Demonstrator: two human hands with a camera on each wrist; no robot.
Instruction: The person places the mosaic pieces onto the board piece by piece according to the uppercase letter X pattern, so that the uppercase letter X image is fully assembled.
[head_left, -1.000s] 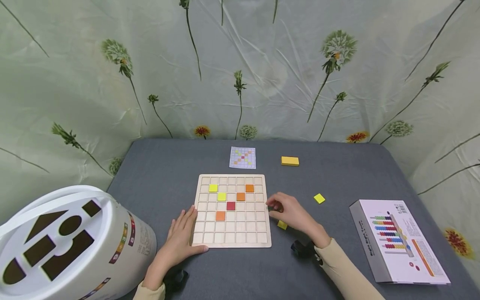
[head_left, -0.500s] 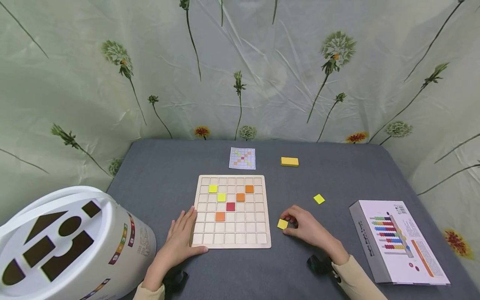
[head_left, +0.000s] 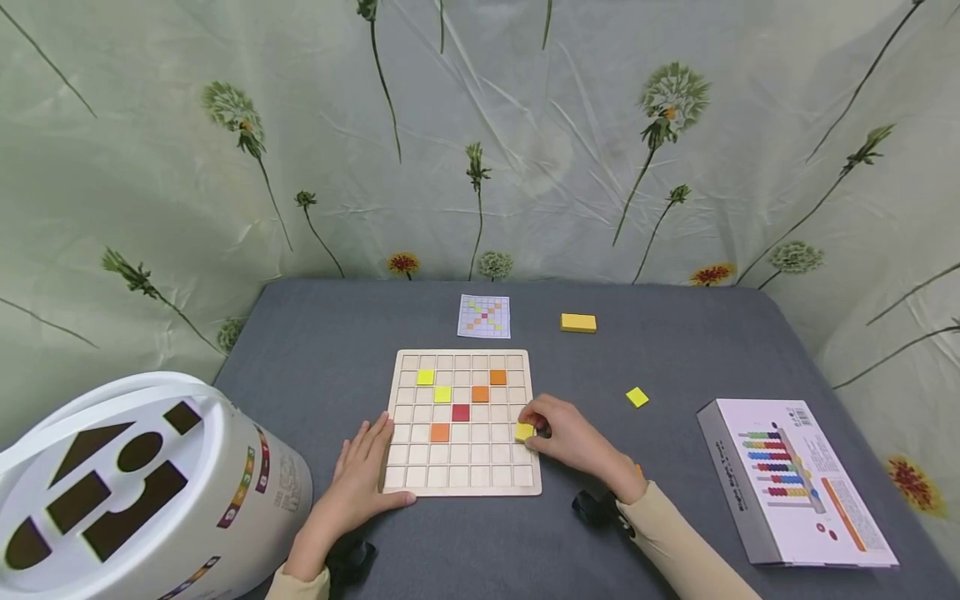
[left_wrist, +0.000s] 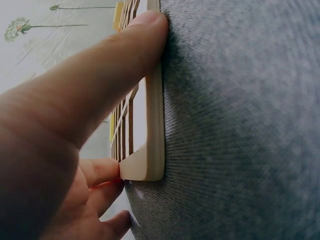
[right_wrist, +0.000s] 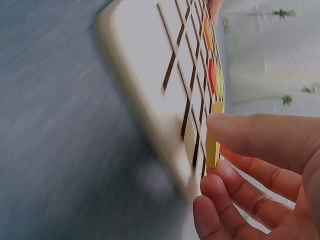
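A wooden grid board [head_left: 468,477] lies on the dark cloth, with two yellow tiles [head_left: 442,394], two orange tiles near the upper right, a red tile [head_left: 461,412] at the centre and a third orange tile [head_left: 439,432] set in its squares. My right hand [head_left: 566,433] pinches a yellow square tile [right_wrist: 214,145] between thumb and fingers, over the board's right edge. My left hand [head_left: 360,475] rests along the board's left side, fingers extended, its thumb [left_wrist: 135,47] lying at the near edge and fingertips touching the corner.
A pattern card [head_left: 483,317] lies behind the board, and a yellow block stack [head_left: 578,323] stands to its right. One loose yellow tile [head_left: 637,397] lies further right. A white bucket [head_left: 247,492] stands at left, a boxed abacus toy [head_left: 806,483] at right.
My right hand moved from the board's edge down to a yellow tile on the cloth, took hold of it, and carried it left over the board. The left hand stayed put.
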